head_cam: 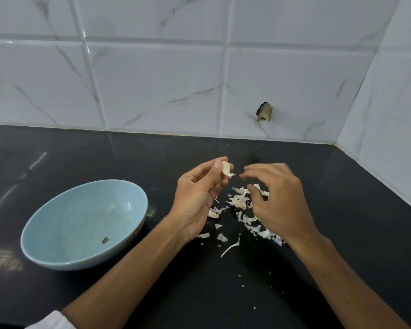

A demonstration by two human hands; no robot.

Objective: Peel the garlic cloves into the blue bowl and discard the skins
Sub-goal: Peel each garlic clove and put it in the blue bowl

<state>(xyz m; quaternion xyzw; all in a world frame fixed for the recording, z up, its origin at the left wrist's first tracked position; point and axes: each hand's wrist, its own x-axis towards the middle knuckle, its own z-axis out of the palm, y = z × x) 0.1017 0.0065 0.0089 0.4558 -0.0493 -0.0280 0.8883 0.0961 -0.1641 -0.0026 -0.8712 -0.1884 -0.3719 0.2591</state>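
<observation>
While the left hand (199, 198) pinches a garlic clove (226, 168) upright, the loosely curled, empty right hand (278, 200) hovers at its 3 o'clock, the blue bowl (86, 185) lying at 8 o'clock, nearer the left

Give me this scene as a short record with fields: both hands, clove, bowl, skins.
left hand: pinches a clove at its fingertips
right hand: close beside the clove, fingers loosely curled, nothing visibly held
clove: mostly bare, a small skin flake at its lower end
bowl: blue, left of the hands, no cloves inside, one small brown speck
skins: scattered on the black counter, below and between the hands
</observation>
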